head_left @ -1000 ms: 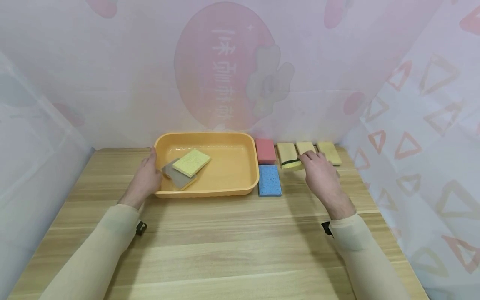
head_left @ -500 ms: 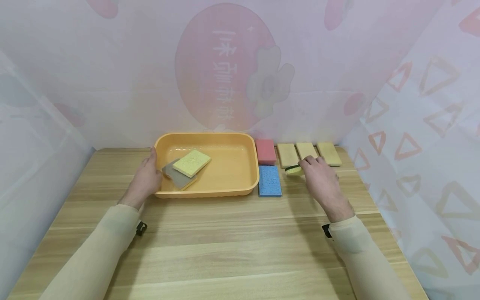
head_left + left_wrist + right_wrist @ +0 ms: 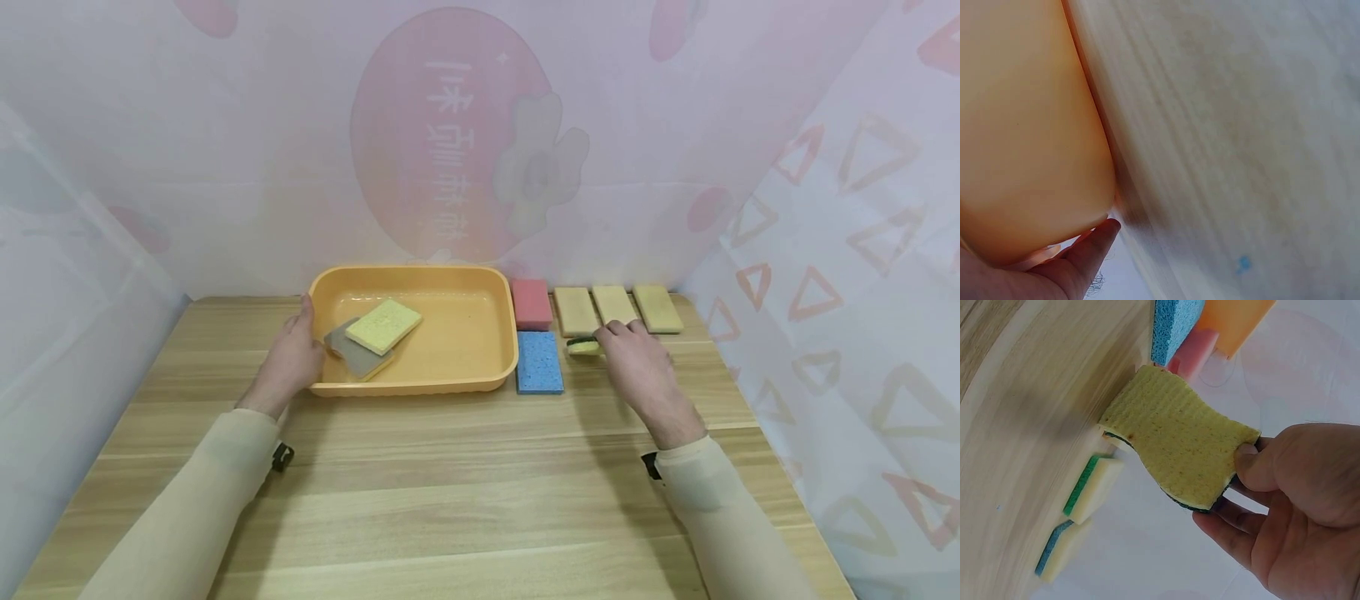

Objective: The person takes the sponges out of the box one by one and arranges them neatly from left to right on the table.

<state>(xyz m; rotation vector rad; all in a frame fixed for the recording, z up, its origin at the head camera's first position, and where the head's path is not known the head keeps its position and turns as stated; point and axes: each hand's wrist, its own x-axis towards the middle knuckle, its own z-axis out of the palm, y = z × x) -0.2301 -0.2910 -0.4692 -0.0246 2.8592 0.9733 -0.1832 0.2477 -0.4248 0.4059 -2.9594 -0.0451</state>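
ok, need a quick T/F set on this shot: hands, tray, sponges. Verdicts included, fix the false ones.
1. The right hand pinches a yellow sponge with a dark green layer. True.
2. Both hands are holding sponges. False: only the right one is; the left hand rests against the left end of the orange tray.
3. Inside the tray, a bright yellow sponge partly covers a grey-faced sponge. True.
4. The blue sponge lies on the near side of the pink sponge. True.
5. Four pale sponges are lined up by the back wall. False: there are three pale sponges.
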